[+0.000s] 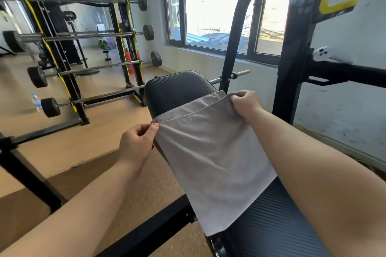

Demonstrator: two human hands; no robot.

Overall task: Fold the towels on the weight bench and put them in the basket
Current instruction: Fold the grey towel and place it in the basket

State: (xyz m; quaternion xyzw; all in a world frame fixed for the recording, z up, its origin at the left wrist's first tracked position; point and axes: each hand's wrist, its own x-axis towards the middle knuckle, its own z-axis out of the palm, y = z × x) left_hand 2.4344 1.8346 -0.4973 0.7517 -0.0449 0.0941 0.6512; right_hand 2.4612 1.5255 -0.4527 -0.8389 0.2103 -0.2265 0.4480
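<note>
A light grey towel (211, 156) lies across the black padded weight bench (177, 89), its top layer lifted and folded over. My left hand (137, 144) pinches the towel's near left corner between thumb and fingers. My right hand (247, 104) grips the far right corner, held above the bench. A lower layer of the towel shows beyond the lifted hem. The near end of the towel hangs over the bench's left side. No basket is in view.
The bench's black steel frame (292, 58) rises on the right with a barbell end (234, 76) behind. A rack of barbells (125, 33) stands at left on the wooden floor. A water bottle (36, 101) stands on the floor. Windows (217, 6) are ahead.
</note>
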